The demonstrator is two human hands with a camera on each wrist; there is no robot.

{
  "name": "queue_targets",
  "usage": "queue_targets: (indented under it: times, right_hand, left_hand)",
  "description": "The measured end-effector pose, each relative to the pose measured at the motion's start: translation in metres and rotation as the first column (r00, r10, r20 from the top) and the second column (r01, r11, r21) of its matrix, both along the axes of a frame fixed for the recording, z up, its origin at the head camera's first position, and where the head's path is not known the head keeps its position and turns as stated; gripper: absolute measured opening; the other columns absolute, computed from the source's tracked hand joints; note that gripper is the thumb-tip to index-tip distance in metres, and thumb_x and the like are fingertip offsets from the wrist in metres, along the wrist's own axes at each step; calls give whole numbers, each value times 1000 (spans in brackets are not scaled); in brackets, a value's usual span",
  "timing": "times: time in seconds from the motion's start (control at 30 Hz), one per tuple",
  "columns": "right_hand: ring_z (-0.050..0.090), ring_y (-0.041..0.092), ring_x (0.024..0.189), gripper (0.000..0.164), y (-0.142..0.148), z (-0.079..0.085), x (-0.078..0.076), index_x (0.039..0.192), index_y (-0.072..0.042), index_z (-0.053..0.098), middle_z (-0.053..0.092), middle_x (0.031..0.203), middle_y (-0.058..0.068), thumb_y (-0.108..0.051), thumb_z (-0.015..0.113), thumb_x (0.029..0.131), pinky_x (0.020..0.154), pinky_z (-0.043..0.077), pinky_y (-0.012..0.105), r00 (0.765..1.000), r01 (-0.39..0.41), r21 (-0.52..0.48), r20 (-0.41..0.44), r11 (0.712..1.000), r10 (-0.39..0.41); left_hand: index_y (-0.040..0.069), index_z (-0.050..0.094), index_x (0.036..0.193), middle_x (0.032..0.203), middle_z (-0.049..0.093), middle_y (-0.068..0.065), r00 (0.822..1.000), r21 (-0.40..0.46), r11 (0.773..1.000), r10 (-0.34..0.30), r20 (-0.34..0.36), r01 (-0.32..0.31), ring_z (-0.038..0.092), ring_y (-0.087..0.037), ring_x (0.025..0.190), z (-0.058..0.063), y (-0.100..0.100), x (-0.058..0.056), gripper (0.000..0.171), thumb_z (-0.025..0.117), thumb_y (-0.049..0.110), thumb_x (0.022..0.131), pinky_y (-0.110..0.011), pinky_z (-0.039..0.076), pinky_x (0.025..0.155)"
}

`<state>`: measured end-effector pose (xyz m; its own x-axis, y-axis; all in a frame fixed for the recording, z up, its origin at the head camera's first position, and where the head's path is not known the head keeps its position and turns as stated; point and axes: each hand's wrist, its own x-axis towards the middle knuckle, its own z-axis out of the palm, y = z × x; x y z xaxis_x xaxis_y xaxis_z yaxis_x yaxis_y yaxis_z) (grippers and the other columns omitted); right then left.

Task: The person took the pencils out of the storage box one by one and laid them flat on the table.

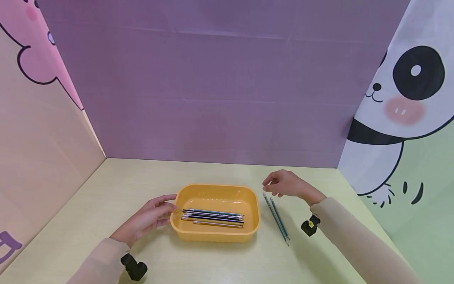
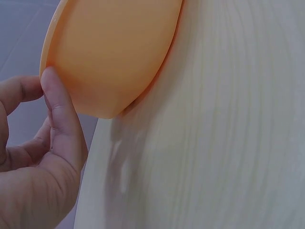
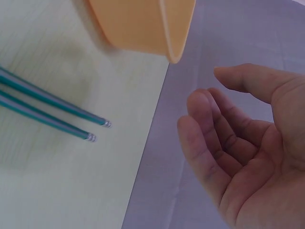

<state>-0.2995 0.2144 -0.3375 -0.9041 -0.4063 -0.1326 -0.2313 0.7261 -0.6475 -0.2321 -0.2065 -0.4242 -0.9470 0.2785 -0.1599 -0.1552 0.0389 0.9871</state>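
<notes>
A yellow plastic basin [image 1: 215, 236] stands on the table, with several pencils [image 1: 213, 218] lying lengthwise on its bottom. My left hand [image 1: 152, 217] pinches the basin's left rim; in the left wrist view the thumb [image 2: 59, 102] presses the outer wall and the index finger meets the lip. To the right of the basin, two green pencils [image 1: 276, 219] lie close together, slanting on the tabletop. Above their far ends hovers my right hand [image 1: 287, 183], holding nothing. The right wrist view shows its fingers [image 3: 198, 143] loosely bent, thumb apart from them.
The pale wooden table [image 1: 220, 264] ends at a purple back panel [image 1: 220, 90]. Side panels with cartoon prints, including a panda [image 1: 397, 114] on the right, flank it. Small black devices [image 1: 134, 268] sit at both wrists.
</notes>
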Motion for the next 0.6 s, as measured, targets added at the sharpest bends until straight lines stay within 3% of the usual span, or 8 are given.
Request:
queue_targets:
  times: [0.23, 0.6]
  right_hand:
    - [64, 25, 79, 20, -15, 5, -1, 108, -5, 69, 68, 87, 3, -19, 69, 95, 72, 59, 36, 1000, -28, 8, 0, 1000, 28]
    - [62, 18, 72, 18, -38, 9, -3, 108, -6, 70, 69, 88, 3, -18, 70, 95, 71, 58, 33, 998, -67, 58, 12, 996, 67]
  left_hand:
    - [-8, 29, 151, 112, 60, -16, 1000, -2, 1000, -13, -4, 13, 66, -20, 94, 1, 0, 1, 66, 62, 14, 98, -29, 58, 81]
    - [-8, 28, 152, 111, 61, -14, 1000, -1, 1000, -6, 2, 6, 65, -18, 91, 3, 1, 1, 66, 61, 14, 99, -27, 58, 78]
